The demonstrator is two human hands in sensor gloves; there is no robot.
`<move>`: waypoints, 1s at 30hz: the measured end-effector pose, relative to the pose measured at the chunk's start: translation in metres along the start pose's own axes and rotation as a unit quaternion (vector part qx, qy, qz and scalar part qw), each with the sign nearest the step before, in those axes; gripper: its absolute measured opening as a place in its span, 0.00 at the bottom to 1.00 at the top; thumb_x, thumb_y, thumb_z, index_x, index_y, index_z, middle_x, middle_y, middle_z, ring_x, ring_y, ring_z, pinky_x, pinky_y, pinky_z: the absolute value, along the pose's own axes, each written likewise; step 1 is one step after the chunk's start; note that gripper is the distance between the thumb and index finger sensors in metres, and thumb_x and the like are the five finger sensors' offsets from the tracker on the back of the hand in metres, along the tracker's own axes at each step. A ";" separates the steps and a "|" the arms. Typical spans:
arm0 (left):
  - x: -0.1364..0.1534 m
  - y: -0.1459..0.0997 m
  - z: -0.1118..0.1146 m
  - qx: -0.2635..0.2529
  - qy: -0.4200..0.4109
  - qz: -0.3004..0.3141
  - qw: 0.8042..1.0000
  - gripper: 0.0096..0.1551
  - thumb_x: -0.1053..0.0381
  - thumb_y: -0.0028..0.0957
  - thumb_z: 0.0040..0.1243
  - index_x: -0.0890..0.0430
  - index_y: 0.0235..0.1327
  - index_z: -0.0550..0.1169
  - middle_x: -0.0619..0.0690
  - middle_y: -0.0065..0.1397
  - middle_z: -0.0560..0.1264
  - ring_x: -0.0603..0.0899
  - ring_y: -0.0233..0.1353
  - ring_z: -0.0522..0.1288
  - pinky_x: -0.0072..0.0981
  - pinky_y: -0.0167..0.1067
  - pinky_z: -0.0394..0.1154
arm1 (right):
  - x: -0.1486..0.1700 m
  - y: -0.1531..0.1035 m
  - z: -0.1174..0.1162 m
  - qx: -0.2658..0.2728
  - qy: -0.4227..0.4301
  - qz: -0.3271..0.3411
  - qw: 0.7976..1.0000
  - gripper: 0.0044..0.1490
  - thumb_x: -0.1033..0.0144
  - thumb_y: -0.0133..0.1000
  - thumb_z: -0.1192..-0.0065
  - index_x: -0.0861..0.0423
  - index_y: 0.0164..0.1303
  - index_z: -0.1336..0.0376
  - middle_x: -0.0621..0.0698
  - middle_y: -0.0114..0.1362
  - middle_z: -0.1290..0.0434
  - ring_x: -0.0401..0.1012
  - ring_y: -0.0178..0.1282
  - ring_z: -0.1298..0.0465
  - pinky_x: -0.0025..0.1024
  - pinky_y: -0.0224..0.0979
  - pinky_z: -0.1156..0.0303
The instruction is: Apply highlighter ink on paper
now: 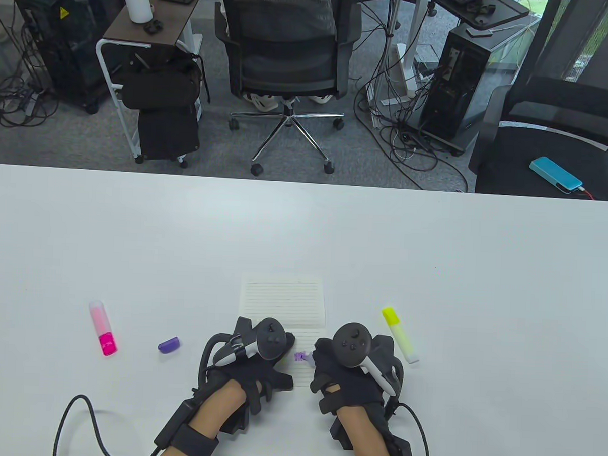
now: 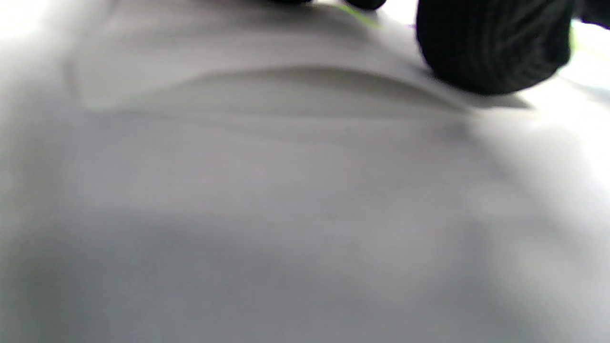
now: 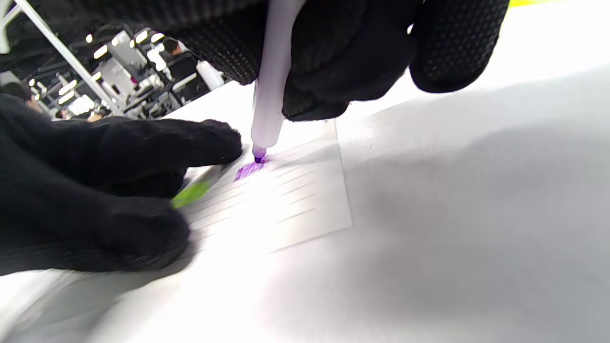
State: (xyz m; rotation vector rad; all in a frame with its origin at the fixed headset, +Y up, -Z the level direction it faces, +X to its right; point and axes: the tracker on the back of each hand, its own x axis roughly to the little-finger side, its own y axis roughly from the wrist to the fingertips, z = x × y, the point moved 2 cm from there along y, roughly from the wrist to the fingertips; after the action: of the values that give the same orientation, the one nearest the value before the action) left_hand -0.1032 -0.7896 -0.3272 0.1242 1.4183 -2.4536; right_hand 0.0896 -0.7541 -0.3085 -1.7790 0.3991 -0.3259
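A lined sheet of paper (image 1: 283, 300) lies on the white table (image 1: 434, 254). My right hand (image 1: 351, 363) grips an uncapped purple highlighter (image 3: 271, 95) with its tip down on the paper, beside a purple ink patch (image 3: 248, 170) that also shows in the table view (image 1: 301, 357). A green mark (image 3: 190, 193) lies on the paper (image 3: 295, 200) near my left fingers. My left hand (image 1: 258, 354) rests flat on the paper's near left part and holds nothing. The left wrist view is blurred; it shows the paper's edge (image 2: 267, 78) and a gloved fingertip (image 2: 491, 45).
The purple cap (image 1: 169, 344) lies left of my left hand. A capped pink highlighter (image 1: 103, 328) lies further left. A capped yellow highlighter (image 1: 400, 334) lies just right of my right hand. Chairs and computer towers stand beyond the table's far edge.
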 end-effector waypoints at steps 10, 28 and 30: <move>0.000 0.000 0.000 0.000 0.000 0.000 1.000 0.52 0.29 0.42 0.64 0.35 0.78 0.54 0.45 0.73 0.54 0.58 0.71 0.51 0.63 0.73 0.50 | 0.002 0.001 0.002 -0.001 0.003 -0.005 1.000 0.25 0.59 0.69 0.39 0.55 0.74 0.34 0.58 0.59 0.22 0.48 0.42 0.22 0.57 0.66 0.29; 0.000 0.000 0.000 0.001 0.000 0.000 1.000 0.52 0.29 0.42 0.64 0.35 0.78 0.54 0.45 0.73 0.54 0.58 0.71 0.51 0.63 0.73 0.50 | -0.002 -0.005 0.005 -0.035 -0.007 -0.013 0.999 0.25 0.60 0.69 0.39 0.56 0.74 0.34 0.58 0.59 0.22 0.48 0.42 0.22 0.57 0.67 0.29; 0.000 0.000 0.000 0.000 0.000 0.000 1.000 0.52 0.29 0.42 0.64 0.35 0.78 0.54 0.45 0.73 0.54 0.58 0.71 0.51 0.63 0.73 0.50 | 0.000 -0.001 0.002 -0.019 -0.001 -0.011 1.000 0.25 0.60 0.69 0.40 0.56 0.75 0.34 0.58 0.59 0.22 0.48 0.42 0.22 0.57 0.67 0.30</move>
State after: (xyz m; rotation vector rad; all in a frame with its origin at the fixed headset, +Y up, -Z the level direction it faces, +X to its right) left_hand -0.1032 -0.7894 -0.3271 0.1242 1.4180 -2.4549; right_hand 0.0905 -0.7516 -0.3078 -1.8226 0.3873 -0.3339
